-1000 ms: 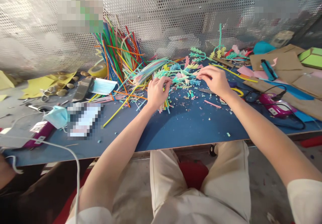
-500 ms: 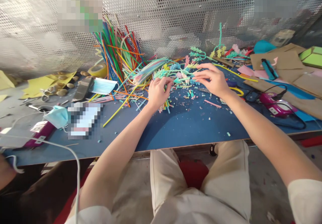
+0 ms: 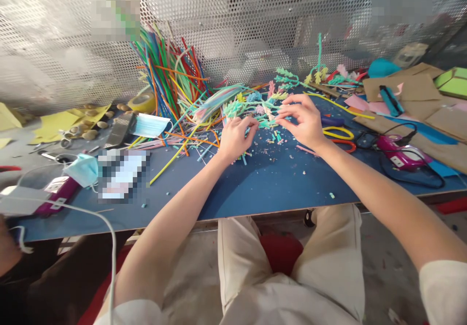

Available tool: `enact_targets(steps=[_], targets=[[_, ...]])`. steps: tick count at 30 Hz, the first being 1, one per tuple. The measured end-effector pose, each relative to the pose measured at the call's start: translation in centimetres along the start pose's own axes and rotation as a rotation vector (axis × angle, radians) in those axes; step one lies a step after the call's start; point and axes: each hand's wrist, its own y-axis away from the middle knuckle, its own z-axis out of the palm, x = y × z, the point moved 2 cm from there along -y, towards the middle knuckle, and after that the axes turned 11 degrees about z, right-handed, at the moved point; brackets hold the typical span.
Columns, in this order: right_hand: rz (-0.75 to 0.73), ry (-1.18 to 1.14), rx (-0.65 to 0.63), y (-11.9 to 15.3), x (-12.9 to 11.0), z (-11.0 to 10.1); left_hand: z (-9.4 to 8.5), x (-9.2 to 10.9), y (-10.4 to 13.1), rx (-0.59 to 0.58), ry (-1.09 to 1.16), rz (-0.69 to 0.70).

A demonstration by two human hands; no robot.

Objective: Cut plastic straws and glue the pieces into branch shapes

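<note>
My left hand [image 3: 237,137] is closed in a pinch over the blue table [image 3: 255,193], just in front of sprigs of teal, yellow, blue and pink fuzzy pipe-cleaner flowers [image 3: 235,108]. My right hand [image 3: 302,120] faces it from the right, thumb and forefinger drawn together beside the same sprigs. Whatever is between the fingers of either hand is too small or hidden to name. Small cut pipe-cleaner bits [image 3: 277,137] lie scattered below and between the hands. Scissors with a yellow handle loop [image 3: 339,133] rest under and behind my right wrist.
A big bundle of coloured pipe cleaners [image 3: 175,81] leans on the perforated metal screen [image 3: 255,18]. Left are a phone [image 3: 124,176], face masks [image 3: 150,125] and a white cable [image 3: 111,247]. A magenta power strip [image 3: 401,152] and brown cardboard [image 3: 401,89] lie right. Another person's hand [image 3: 7,249] shows far left.
My hands have come closer together: the left moved a little right, the right a little left and toward me. More of the scissor handles now shows.
</note>
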Motion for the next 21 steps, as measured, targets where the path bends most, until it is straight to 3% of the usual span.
enact_targets(steps=[21], targets=[[-0.045,0.012,-0.059,0.08,-0.17,0.33,-0.11,0.54,-0.04,-0.027,0.004,0.031]])
